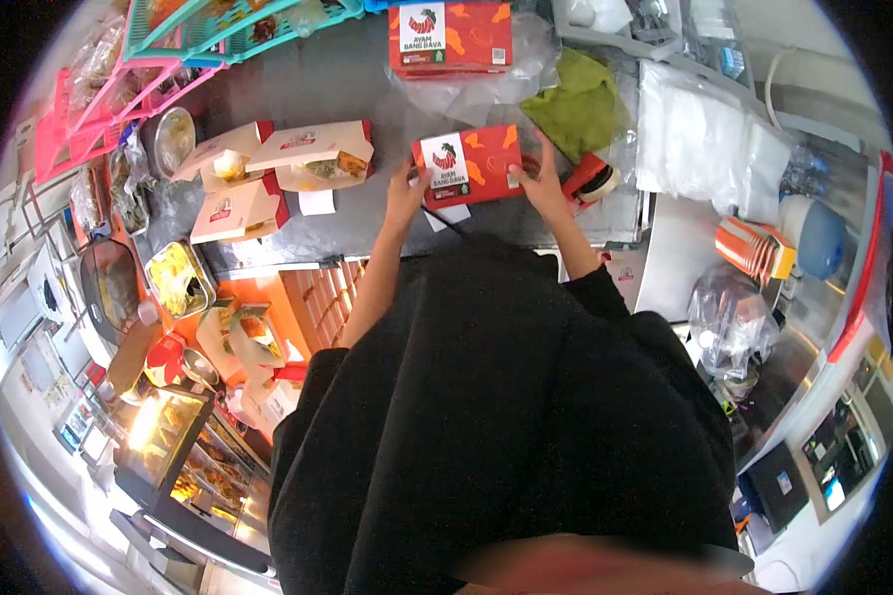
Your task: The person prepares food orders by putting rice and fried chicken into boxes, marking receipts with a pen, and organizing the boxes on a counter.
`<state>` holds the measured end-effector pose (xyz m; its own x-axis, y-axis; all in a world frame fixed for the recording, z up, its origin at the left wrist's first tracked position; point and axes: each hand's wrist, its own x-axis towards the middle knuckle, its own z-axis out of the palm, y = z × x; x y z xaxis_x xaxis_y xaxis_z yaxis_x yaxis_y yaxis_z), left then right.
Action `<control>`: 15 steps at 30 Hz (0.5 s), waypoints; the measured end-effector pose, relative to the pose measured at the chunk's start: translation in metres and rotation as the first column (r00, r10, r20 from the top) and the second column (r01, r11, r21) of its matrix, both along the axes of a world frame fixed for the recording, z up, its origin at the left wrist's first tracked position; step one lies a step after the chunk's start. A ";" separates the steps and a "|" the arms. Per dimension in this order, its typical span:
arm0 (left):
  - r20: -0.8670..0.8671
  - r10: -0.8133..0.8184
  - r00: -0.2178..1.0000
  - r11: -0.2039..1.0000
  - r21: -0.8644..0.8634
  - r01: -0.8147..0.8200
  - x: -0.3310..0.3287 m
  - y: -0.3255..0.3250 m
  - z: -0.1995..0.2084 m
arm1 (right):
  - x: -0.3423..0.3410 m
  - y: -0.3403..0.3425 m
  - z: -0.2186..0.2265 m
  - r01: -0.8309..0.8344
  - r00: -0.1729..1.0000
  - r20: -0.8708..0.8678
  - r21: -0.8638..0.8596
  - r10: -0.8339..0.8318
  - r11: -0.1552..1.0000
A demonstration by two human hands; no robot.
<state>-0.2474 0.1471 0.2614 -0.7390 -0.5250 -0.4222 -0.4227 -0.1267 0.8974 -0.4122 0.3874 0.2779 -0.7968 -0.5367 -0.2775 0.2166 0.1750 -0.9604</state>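
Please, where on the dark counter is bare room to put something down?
Widest bare patch: the counter between teal basket, open boxes and far red box. Smaller: between open boxes and left hand. Crowded: right of the held red box, with green cloth and white bags.

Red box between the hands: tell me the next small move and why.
Probably lift the red box slightly: the left hand and right hand touch its opposite sides, and its near edge seems to overlap the white slip.

Bright | warm glare – display case (161, 433), lower left | edges bowed – black corners
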 end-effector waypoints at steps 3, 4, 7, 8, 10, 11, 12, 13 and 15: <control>0.059 0.039 0.998 0.961 0.270 -0.053 -0.012 0.010 0.011 | -0.009 -0.005 -0.001 0.021 0.986 0.158 0.160 -0.047 0.987; 0.060 0.066 0.996 0.981 0.176 -0.076 -0.012 0.010 0.013 | -0.010 -0.013 0.010 0.021 0.955 0.291 0.107 -0.052 0.994; -0.024 0.124 0.992 0.959 0.260 -0.114 -0.042 0.018 0.077 | -0.014 -0.013 0.033 0.120 0.974 0.184 0.058 -0.128 0.991; -0.034 0.139 0.990 0.978 0.164 -0.132 -0.042 0.015 0.091 | -0.017 -0.020 0.054 0.100 0.977 0.182 0.048 -0.108 0.994; -0.120 0.160 0.980 0.987 0.049 -0.155 -0.059 0.009 0.133 | -0.035 -0.034 0.115 0.083 0.996 -0.058 0.218 -0.072 0.972; -0.125 0.120 0.985 0.983 -0.125 -0.136 -0.073 -0.002 0.147 | -0.049 -0.046 0.144 0.077 0.996 -0.056 0.216 -0.066 0.973; -0.115 0.072 0.991 0.951 -0.291 -0.103 -0.092 -0.014 0.159 | -0.067 -0.058 0.167 0.101 0.992 -0.094 0.184 -0.085 0.978; -0.131 0.170 0.977 0.986 0.020 -0.168 -0.124 -0.019 0.197 | -0.081 -0.065 0.170 0.138 0.985 -0.127 0.157 -0.119 0.978; -0.150 0.031 0.988 0.951 -0.299 -0.076 -0.167 -0.056 0.188 | -0.119 -0.091 0.141 0.200 0.948 -0.282 0.171 -0.146 0.965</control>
<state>-0.4142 0.0909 0.4498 -0.7469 -0.6522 -0.1297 -0.2883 0.1419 0.9470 -0.5317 0.2965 0.4186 -0.9314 -0.3406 -0.1286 0.0027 0.3467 -0.9380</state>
